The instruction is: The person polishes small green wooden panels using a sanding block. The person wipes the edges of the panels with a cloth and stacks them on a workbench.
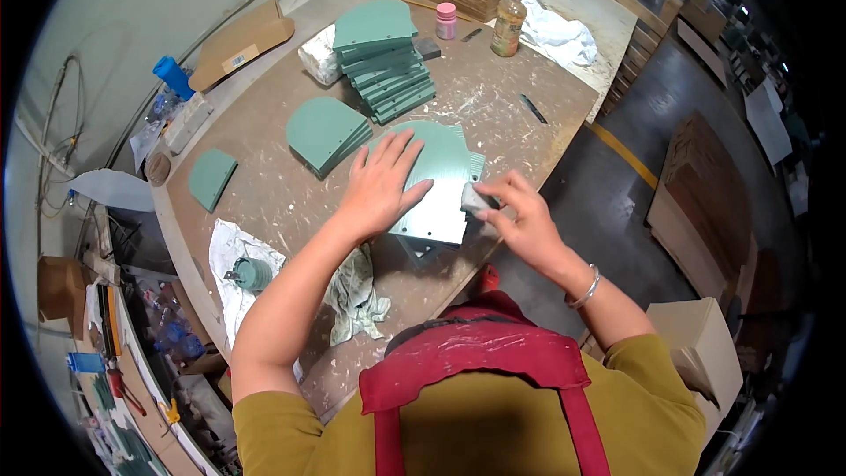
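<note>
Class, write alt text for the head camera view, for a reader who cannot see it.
A person's left hand lies flat on a green panel at the workbench edge, while the right hand pinches a small grey block against the panel's right edge. Behind it sit stacks of green panels, a pink-lidded jar and a bottle.

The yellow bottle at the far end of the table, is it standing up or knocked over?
Standing up. The yellow bottle rests on its base on the table, cap pointing upward, next to the small pink-lidded jar.
</note>
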The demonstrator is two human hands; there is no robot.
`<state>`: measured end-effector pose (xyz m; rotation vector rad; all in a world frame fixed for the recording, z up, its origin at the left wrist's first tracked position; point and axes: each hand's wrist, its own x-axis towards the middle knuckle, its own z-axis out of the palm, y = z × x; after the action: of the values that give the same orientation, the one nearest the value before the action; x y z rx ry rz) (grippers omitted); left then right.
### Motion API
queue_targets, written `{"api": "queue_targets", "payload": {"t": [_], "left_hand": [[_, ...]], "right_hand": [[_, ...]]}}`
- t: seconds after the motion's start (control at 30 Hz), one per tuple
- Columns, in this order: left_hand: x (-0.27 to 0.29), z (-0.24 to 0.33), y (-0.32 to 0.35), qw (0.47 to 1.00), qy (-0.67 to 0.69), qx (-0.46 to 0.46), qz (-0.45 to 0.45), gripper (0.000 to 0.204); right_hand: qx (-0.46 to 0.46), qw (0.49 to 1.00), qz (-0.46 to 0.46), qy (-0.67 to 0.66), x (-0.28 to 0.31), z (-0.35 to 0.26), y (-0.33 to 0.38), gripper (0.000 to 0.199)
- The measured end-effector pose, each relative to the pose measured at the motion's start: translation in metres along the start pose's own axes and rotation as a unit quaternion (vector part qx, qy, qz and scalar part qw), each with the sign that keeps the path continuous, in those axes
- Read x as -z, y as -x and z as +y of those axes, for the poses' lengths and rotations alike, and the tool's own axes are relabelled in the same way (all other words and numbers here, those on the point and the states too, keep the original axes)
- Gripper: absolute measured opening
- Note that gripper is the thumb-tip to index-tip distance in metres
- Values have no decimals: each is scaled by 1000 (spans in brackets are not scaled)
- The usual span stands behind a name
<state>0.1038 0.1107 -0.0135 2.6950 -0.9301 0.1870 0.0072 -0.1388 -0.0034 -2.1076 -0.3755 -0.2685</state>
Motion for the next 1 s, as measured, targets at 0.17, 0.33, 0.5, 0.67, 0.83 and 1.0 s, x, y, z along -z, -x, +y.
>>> {"api": "queue_targets", "payload": {"t": [0.17, 0.33, 0.5, 0.67, 0.83, 1.0], "left_hand": [[-5, -4, 0, 1000, 11, -11, 23, 64], [-4, -5, -1, 999, 11, -20, 22, 64], [19, -16, 7, 991, 96, 15, 87, 58], [34, -33, 51, 948, 217, 230, 43, 44], [37, -27, 65, 874, 381, 303, -20, 44], [37, -52, 77, 745, 527, 394, -109, 37]], "right_hand": [[22, 999, 20, 23, -20, -35, 47, 34], [8, 990, -103, -96, -19, -54, 72, 34], [-76, 983, 17, -166, 6, -32, 62, 33], [-109, 962, 94, -232, 39, 7, 51, 31], [-170, 927, 91, -320, 38, 27, 24, 31], [-132, 939, 45, -315, 30, 36, -2, 29]]}}
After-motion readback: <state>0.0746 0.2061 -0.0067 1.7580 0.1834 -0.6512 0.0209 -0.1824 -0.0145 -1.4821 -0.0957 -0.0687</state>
